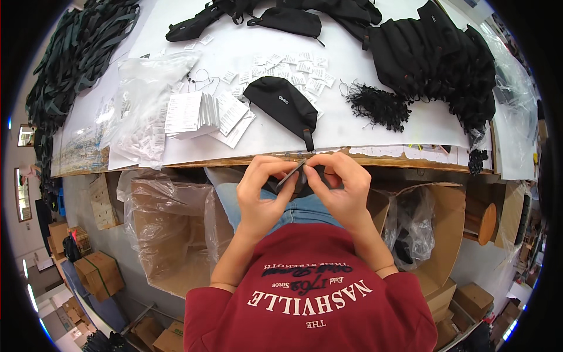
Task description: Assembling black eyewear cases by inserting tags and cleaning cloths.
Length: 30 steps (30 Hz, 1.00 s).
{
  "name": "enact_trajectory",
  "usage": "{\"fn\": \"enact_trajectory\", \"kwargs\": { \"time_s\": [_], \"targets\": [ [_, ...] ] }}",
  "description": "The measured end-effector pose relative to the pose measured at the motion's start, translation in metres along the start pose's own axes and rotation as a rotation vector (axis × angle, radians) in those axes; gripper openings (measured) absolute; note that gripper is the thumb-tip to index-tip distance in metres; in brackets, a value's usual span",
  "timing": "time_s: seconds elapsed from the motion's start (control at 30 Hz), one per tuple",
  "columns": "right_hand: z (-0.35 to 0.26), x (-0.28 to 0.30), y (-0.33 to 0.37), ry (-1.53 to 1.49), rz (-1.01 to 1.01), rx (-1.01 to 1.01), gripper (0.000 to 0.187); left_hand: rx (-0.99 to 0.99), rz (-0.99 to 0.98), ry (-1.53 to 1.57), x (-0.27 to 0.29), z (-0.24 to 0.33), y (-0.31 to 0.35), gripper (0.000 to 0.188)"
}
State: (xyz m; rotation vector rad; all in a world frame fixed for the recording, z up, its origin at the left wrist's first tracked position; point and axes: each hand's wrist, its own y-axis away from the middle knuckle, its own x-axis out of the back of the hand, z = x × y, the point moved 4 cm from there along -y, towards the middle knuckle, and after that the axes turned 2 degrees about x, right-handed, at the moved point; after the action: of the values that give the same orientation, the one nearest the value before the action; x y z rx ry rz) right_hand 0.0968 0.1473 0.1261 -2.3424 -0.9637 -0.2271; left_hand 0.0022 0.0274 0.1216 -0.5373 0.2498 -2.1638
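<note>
White desk (pixel 375 126) lying ahead, pouch (pixel 280 101) near its front edge | both hands pinching one dark tag (pixel 291 174) below that edge | tag slanting up-right | left hand (pixel 262 190), right hand (pixel 338 188) equally close

Both hands meet just before the table's (pixel 375 159) near edge, left hand (pixel 261 190) left of right hand (pixel 343 190), with a small card (pixel 291 173), or perhaps a tag, between them. Behind them on the table lies a pouch (pixel 281 102). Paper stacks (pixel 199 114) lie left of it, a heap of cords (pixel 378 105) right. More pouches (pixel 434 56) pile behind the cords. Boxes (pixel 170 234) stand under the table on both sides.
</note>
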Motion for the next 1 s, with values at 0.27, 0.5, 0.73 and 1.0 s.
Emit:
{"fn": "enact_trajectory", "kwargs": {
  "time_s": [0.27,0.5,0.73,1.0],
  "targets": [
    [0.009,-0.002,0.008,-0.27,-0.038,-0.274,0.012,0.019,-0.077,0.078,0.004,-0.006,0.005,0.019],
    [0.024,0.006,0.021,-0.319,-0.285,-0.285,0.012,0.441,-0.434,0.63,-0.001,-0.036,0.02,0.018],
    [0.038,0.003,0.034,-0.256,-0.506,-0.321,0.01,0.403,-0.527,0.424,-0.014,-0.046,0.029,0.011],
    [0.059,0.0,0.05,-0.664,-0.484,-0.743,0.012,0.494,-0.456,0.409,-0.035,-0.067,0.014,0.009]
  ]
}}
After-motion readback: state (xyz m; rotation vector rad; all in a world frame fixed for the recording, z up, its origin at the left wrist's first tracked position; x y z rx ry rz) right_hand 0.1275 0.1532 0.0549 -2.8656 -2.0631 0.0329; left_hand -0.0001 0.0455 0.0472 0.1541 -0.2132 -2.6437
